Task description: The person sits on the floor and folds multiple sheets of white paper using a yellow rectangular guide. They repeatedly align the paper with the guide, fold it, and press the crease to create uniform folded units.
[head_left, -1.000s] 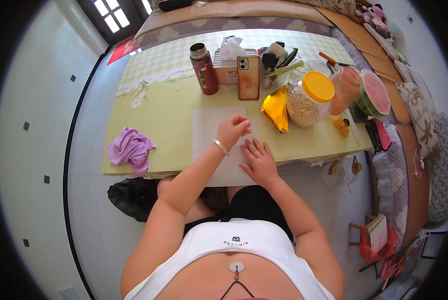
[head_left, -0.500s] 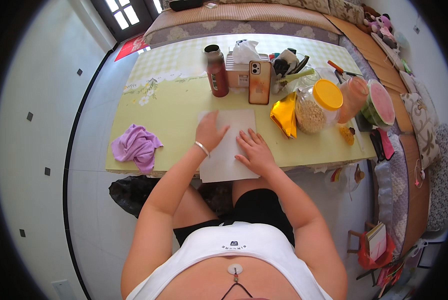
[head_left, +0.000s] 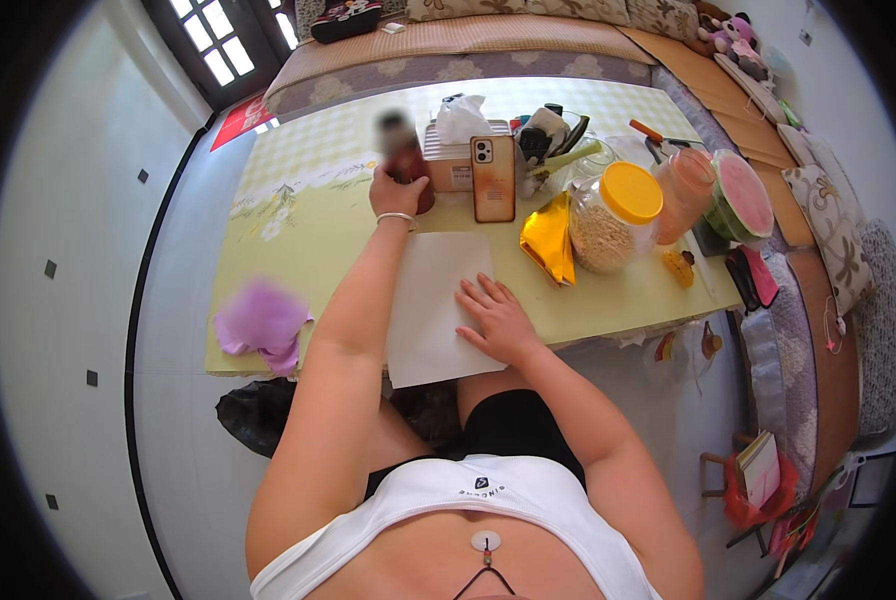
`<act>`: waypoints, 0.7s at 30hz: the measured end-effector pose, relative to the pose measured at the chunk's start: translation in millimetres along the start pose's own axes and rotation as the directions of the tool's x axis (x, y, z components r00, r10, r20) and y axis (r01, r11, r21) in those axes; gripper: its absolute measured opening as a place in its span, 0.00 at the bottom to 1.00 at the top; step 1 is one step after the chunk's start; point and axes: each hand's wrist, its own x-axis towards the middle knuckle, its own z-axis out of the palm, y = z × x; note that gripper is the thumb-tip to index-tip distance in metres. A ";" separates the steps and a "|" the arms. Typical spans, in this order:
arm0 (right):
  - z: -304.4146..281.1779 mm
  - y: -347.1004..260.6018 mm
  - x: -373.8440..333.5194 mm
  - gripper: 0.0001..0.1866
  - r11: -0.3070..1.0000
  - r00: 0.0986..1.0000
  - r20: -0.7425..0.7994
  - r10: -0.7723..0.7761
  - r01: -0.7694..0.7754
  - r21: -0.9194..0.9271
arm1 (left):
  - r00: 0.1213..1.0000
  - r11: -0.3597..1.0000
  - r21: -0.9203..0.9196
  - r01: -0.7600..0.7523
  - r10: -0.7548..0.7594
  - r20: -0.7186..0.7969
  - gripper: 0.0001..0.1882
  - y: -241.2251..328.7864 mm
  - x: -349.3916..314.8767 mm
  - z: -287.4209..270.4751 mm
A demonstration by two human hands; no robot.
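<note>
My left hand [head_left: 398, 192] is wrapped round the lower part of a dark red bottle [head_left: 404, 150], its thumb on the right side and its fingers on the left. The bottle stands upright on the table; its top is blurred. My right hand [head_left: 498, 322] lies flat with spread fingers on a white sheet of paper [head_left: 428, 300]. That sheet hangs a little over the near table edge. To the right of the bottle, a phone [head_left: 493, 180] in an orange case leans upright against a tissue box [head_left: 450, 160].
A crumpled purple cloth [head_left: 263, 325] lies at the table's left. On the right are a gold foil pouch [head_left: 548, 240], a yellow-lidded jar of oats [head_left: 608, 240], a pinkish jar [head_left: 685, 190] and a cut watermelon [head_left: 740, 200]. A sofa [head_left: 468, 45] stands beyond the table [head_left: 318, 270].
My left hand has moved from the paper forward to the red bottle and closed round it. My right hand stays flat on the paper. The whole view has shifted slightly.
</note>
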 end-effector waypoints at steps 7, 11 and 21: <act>2.7 3.7 -4.8 0.32 0.999 0.999 -0.034 0.022 -0.022 -0.025 | 0.964 0.948 -0.234 -0.215 0.244 0.102 0.25 71.3 -17.6 -36.1; 4.8 6.2 -5.4 0.32 1.000 0.999 -0.040 0.027 -0.027 -0.011 | 0.890 0.940 -0.340 0.024 0.135 0.435 0.28 110.4 -57.4 -37.7; 1.8 4.9 -3.3 0.32 0.999 1.000 -0.015 0.028 -0.027 0.022 | 0.858 0.963 -0.246 -0.113 0.220 0.464 0.29 106.0 -112.5 16.8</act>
